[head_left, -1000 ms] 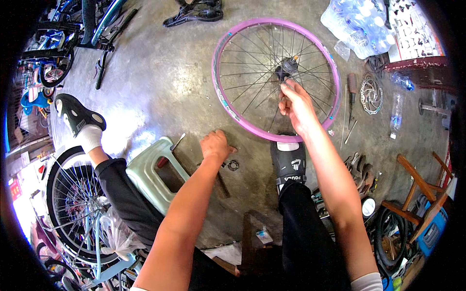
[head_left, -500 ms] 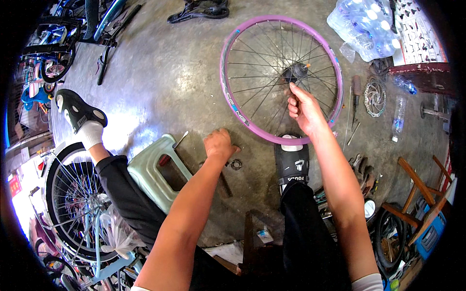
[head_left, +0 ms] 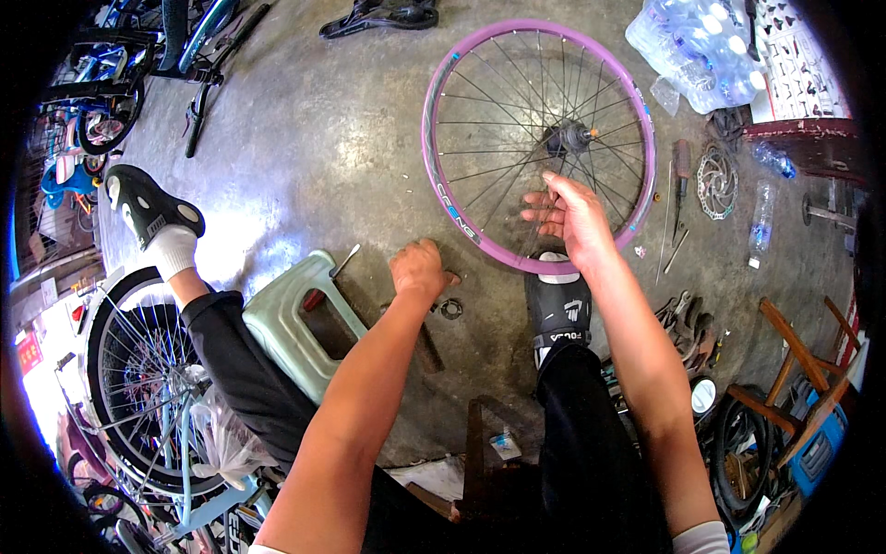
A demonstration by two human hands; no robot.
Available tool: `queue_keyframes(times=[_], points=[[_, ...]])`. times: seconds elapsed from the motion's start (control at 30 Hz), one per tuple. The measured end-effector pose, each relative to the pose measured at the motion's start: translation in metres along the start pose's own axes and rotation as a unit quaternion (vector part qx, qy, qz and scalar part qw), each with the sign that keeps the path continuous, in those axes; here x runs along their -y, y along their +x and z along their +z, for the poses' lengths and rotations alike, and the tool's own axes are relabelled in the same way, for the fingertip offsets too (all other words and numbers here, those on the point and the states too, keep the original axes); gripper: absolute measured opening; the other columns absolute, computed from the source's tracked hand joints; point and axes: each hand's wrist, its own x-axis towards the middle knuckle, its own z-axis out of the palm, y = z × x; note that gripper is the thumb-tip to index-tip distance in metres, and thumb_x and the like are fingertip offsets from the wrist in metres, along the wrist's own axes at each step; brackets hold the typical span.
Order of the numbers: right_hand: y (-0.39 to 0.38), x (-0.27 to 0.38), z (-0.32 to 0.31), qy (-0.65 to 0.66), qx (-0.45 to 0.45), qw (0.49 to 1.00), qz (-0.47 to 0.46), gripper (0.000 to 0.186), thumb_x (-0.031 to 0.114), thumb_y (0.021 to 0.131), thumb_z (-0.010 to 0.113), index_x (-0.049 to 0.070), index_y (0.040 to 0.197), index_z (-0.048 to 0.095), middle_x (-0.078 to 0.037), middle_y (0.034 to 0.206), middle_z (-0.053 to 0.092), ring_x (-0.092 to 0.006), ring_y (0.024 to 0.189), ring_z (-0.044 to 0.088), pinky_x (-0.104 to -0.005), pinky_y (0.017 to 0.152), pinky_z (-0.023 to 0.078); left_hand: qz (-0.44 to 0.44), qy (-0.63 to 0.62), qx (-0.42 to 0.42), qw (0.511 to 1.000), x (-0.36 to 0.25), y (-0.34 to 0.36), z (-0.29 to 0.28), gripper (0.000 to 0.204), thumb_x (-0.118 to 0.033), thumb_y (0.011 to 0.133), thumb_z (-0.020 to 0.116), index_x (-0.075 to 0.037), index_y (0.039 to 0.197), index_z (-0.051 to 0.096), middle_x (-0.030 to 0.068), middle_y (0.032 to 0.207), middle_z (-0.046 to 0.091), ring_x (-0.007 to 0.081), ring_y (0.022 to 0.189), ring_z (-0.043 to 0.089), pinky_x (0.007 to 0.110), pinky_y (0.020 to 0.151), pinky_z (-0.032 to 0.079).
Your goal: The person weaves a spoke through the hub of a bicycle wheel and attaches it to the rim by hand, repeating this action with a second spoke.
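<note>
A bicycle wheel without a tyre, with a pink-purple rim and black spokes, leans in front of my right shoe. Its dark hub has an orange-tipped axle end. Over the spokes, just below the hub, my right hand is open, fingers stretched and apart, holding nothing visible. My left hand is closed, knuckles up, low over the floor left of the wheel. Whatever its fingers hold, if anything, is hidden. Close by lies a small dark toothed ring, and below it a hammer-like tool, partly hidden by my forearm.
A pale green stool stands left of my left arm. On the right lie a brake disc, a screwdriver, plastic bottles and several hand tools. Bicycles crowd the left side; a saddle lies far ahead.
My right hand has drawn back from the hub toward me, and its pinched fingers have spread. The wheel has tipped or shifted slightly. My left hand has barely moved.
</note>
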Motion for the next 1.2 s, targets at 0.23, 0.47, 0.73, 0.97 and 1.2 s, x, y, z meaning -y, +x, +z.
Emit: queue_keyframes(times=[0.23,0.47,0.73,0.97,1.2], points=[[0.006,-0.007,0.002,-0.052,-0.090,0.995,-0.014,0.032,0.039,0.091,0.076,0.010,0.090,0.062,0.002,0.071,0.056,-0.0126,0.056,0.059,-0.0262,0.049,0.046,0.005,-0.006,-0.012,1.000,0.001,0.002,0.004,0.077,-0.054,0.068,0.090,-0.002,0.118,0.061,0.0175,0.116,0.069,0.0351,0.111,0.068,0.043,0.094,0.055],[-0.005,-0.009,0.013,-0.082,-0.111,0.988,-0.062,0.026,0.030,0.094,0.071,0.009,0.091,0.056,-0.004,0.082,0.068,-0.0122,0.058,0.062,-0.0264,0.047,0.046,-0.001,0.001,-0.003,1.000,0.000,0.002,0.000,0.079,-0.054,0.069,0.090,-0.001,0.120,0.062,0.0174,0.117,0.069,0.0348,0.112,0.068,0.044,0.094,0.056],[-0.011,-0.010,0.021,-0.077,-0.118,0.987,-0.072,0.034,0.011,0.097,0.056,0.001,0.129,0.051,-0.014,0.103,0.073,-0.0163,0.060,0.066,-0.0286,0.048,0.051,0.002,-0.001,0.003,1.000,-0.002,0.001,-0.002,0.077,-0.055,0.069,0.090,-0.001,0.118,0.063,0.0179,0.117,0.070,0.0350,0.112,0.069,0.043,0.094,0.056],[-0.020,-0.020,0.018,0.046,-0.082,0.994,-0.060,0.030,0.020,0.104,0.058,-0.002,0.124,0.055,-0.016,0.110,0.067,-0.0250,0.084,0.074,-0.0349,0.064,0.060,0.033,-0.020,0.023,0.999,0.009,0.001,-0.006,0.069,-0.054,0.073,0.087,-0.003,0.114,0.066,0.0176,0.115,0.071,0.0341,0.111,0.069,0.044,0.094,0.056],[-0.034,-0.024,-0.008,-0.016,-0.094,0.987,-0.131,0.045,0.015,0.104,0.057,-0.007,0.143,0.048,-0.019,0.125,0.066,-0.0280,0.099,0.073,-0.0367,0.081,0.061,0.054,-0.213,-0.119,0.968,0.059,0.020,-0.023,0.028,-0.029,0.088,0.074,-0.009,0.107,0.071,0.0181,0.110,0.072,0.0399,0.104,0.068,0.049,0.087,0.055]])
